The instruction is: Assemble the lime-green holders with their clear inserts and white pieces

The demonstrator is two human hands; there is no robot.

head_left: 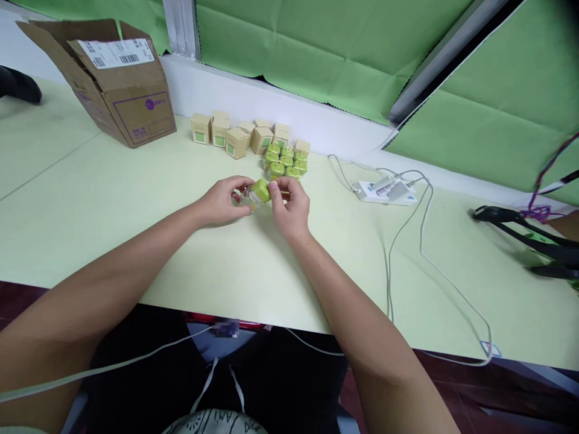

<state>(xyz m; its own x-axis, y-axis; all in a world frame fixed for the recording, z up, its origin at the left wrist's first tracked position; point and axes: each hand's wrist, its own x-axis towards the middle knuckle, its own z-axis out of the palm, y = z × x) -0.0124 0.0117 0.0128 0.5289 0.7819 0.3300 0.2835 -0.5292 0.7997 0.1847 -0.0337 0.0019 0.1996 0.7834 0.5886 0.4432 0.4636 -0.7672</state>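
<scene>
A small clear jar (250, 199) with a green lid (260, 190) is held tilted over the table between my two hands. My left hand (224, 201) is closed round the clear body of the jar. With thumb and fingers, my right hand (292, 205) grips the green lid from the other side. Just beyond my hands stands a cluster of similar green-lidded jars (286, 161), packed close together. Behind and left of them, several small brown cardboard boxes (237, 142) with green labels stand in a loose group near the wall.
An open cardboard carton (142, 117) stands at the back left. To the right lies a white power strip (384, 191) with plugs, its cables (423, 241) running over the table's front edge. A black framed object (520, 229) sits at the far right.
</scene>
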